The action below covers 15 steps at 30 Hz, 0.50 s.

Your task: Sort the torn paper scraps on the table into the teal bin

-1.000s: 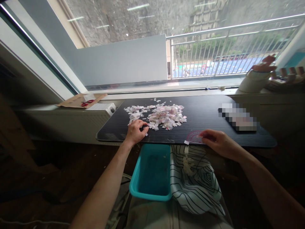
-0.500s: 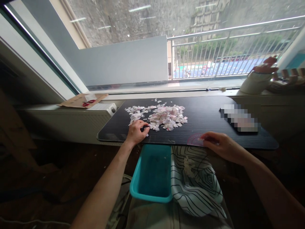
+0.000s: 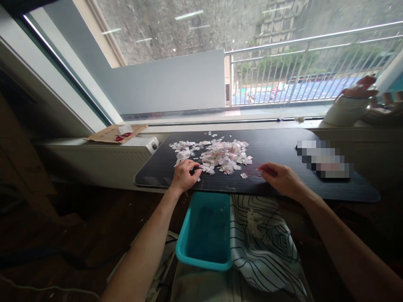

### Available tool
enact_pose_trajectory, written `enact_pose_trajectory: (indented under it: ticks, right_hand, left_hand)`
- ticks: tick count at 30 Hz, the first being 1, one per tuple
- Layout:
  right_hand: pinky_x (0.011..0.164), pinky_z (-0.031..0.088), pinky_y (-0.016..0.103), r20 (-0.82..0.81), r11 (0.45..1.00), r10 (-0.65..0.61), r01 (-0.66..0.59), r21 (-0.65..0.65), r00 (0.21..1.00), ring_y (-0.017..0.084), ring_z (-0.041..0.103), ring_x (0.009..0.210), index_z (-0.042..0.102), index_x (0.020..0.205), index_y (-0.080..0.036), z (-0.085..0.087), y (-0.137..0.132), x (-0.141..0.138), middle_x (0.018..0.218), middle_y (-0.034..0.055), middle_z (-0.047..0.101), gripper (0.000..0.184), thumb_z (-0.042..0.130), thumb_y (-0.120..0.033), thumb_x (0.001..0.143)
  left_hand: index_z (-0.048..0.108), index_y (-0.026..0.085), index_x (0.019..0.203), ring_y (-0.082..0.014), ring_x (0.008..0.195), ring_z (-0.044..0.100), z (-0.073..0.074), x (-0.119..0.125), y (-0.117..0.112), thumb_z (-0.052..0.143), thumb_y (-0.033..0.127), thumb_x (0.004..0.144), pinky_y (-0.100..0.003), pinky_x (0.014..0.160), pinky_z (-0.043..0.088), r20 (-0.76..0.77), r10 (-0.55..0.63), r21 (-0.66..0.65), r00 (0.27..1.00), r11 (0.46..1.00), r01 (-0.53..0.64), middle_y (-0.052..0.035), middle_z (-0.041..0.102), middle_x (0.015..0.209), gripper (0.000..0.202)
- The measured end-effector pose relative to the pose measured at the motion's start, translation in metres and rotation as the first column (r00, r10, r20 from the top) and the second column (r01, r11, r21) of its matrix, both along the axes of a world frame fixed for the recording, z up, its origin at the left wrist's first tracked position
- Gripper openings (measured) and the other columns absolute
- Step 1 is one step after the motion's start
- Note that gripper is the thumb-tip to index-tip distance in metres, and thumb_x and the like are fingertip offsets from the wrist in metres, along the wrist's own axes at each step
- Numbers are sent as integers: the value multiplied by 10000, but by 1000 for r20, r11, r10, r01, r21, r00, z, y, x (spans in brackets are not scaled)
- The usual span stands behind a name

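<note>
Two hands work at the near side of a heap of paper scraps [image 3: 223,155], one to each side of it.
The heap lies on a dark tabletop [image 3: 273,144], probably loose so that single scraps can be picked from it. The left hand [image 3: 185,175] is just beside the heap's left near edge, thumb and forefinger almost meeting; whether something is between them, I cannot tell. The right hand [image 3: 281,178], to the right of the heap, has its fingertips closed, as it seems, on a thin red loop [image 3: 252,166], perhaps pinched at one end for better control. One separate scrap [image 3: 244,175] is near this loop, right of the heap and nearer to the person. Below the heap is a teal basin [image 3: 204,263], maybe kept close for easy reach.
</note>
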State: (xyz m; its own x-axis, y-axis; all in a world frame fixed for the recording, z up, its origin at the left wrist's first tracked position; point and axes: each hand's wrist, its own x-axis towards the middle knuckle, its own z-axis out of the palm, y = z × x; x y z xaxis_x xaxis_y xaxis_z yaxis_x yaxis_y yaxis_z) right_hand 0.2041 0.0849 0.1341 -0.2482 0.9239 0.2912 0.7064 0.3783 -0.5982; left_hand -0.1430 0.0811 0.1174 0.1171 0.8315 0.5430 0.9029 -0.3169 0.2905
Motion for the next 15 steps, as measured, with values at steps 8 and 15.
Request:
enact_pose_trajectory:
  ticks: [8,15]
  right_hand:
    - [638,458,272,-19,998,-50,50,25,999,166,620,671,670,925,-207,-1,3,0,767,27,702,212,533,-279,780]
    - [624,431,264,-29,999,-30,31,20,999,160,601,670,664,949,-187,5,8,-18,759,26,686,238,509,-280,794]
  left_hand:
    - [681,218,870,-228,909,580,1,0,-1,596,327,794,-371,844,447,-8,4,13,1000,1000,-4,-37,660,916,158]
    - [680,207,883,-231,920,574,0,0,-1,589,321,799,-377,853,442,-8,4,15,1000,1000,-3,-41,657,923,168]
